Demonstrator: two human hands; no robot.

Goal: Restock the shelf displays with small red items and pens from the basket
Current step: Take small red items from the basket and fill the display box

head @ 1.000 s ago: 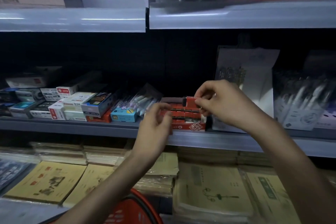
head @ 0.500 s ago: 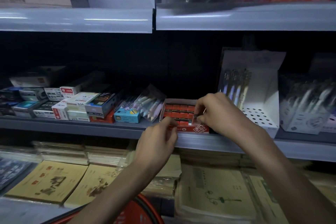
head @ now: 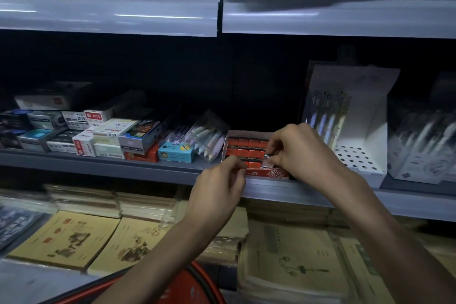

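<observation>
Now my right hand (head: 296,153) pinches a small item (head: 267,161), probably light and stiff, by its sides, at the tray's (head: 246,134) four o'clock; left hand's (head: 219,185) grip unclear.

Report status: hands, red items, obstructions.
Right hand pinching small item at red box corner. Left hand curled at box front, grip unclear. Nothing blocking.

Right hand (head: 303,153) lower, at box (head: 269,173)

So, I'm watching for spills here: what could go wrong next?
The red cardboard display box sits at the grey metal shelf's front edge; the right hand, pinching a small pale item at its front corner, might tip it. The small red items look tightly packed, so one could pop out.
</observation>
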